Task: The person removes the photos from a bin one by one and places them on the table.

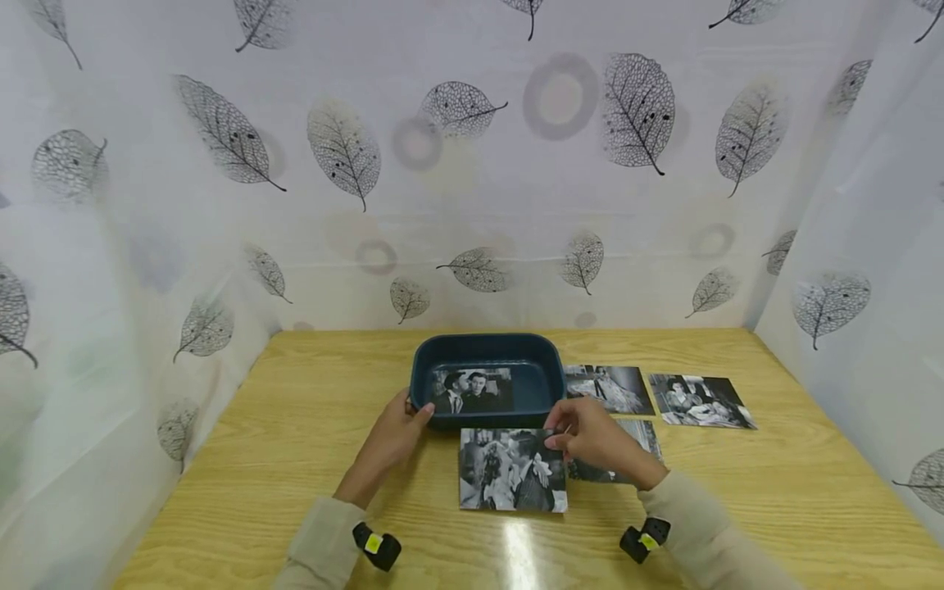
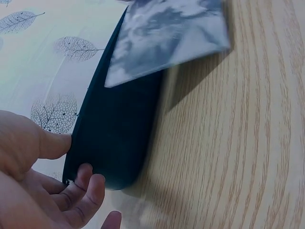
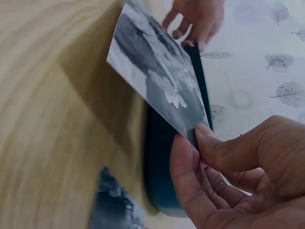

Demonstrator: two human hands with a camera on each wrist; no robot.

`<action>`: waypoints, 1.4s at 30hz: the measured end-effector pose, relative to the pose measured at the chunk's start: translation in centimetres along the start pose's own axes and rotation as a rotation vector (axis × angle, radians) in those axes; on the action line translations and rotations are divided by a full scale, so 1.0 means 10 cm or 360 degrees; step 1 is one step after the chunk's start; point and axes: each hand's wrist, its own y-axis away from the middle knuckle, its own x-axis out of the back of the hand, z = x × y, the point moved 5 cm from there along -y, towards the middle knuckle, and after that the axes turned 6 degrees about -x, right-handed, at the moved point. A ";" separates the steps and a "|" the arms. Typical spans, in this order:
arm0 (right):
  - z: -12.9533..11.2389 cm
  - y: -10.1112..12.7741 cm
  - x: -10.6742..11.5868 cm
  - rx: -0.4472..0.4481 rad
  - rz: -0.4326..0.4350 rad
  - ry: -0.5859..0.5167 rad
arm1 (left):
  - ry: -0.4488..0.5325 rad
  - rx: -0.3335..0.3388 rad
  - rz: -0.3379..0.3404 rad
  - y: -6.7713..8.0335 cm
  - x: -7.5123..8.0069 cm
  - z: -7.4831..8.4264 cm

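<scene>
My right hand (image 1: 593, 436) pinches a black-and-white photo print (image 1: 510, 475) by its upper right corner, thumb on its face. In the right wrist view the print (image 3: 157, 71) is tilted, its lower edge above the table with a shadow beneath. It hangs just in front of a dark blue rectangular dish (image 1: 487, 422). With thumb at the rim and fingers against the outer wall, my left hand (image 1: 394, 434) holds the dish's front left corner. Inside the dish, toward its left side, lies another black-and-white photo (image 1: 475, 390) of two people.
To the right of the dish lie more photo prints: one beside it (image 1: 612, 389), another farther right (image 1: 701, 401). A third print (image 1: 643, 436) is partly covered by my right hand. The wooden table (image 1: 295, 459) ends at leaf-patterned curtains (image 1: 516, 205) at the back and sides.
</scene>
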 end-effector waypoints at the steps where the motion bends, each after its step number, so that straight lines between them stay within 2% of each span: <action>1: 0.02 0.01 -0.01 -0.0004 0.0007 0.0008 | -0.0005 -0.0001 -0.0002 0.00 0.00 0.00; 8: 0.10 0.00 -0.10 -0.0038 0.0061 0.0041 | -0.0006 -0.0009 -0.0008 0.01 0.00 0.02; 15: 0.09 -0.04 -0.19 0.0000 0.0285 0.0450 | 0.0021 -0.0003 -0.0003 0.01 -0.01 0.01; 17: 0.09 -0.05 -0.22 -0.0002 0.0332 0.0504 | 0.0036 0.0011 -0.0003 0.01 -0.01 0.01; 34: 0.09 -0.12 -0.30 0.0005 0.0437 0.0693 | 0.0062 0.0016 -0.0007 0.01 -0.01 0.00; 42: 0.07 -0.09 -0.30 0.0005 0.0430 0.0711 | 0.0057 0.0005 -0.0001 0.00 -0.01 0.00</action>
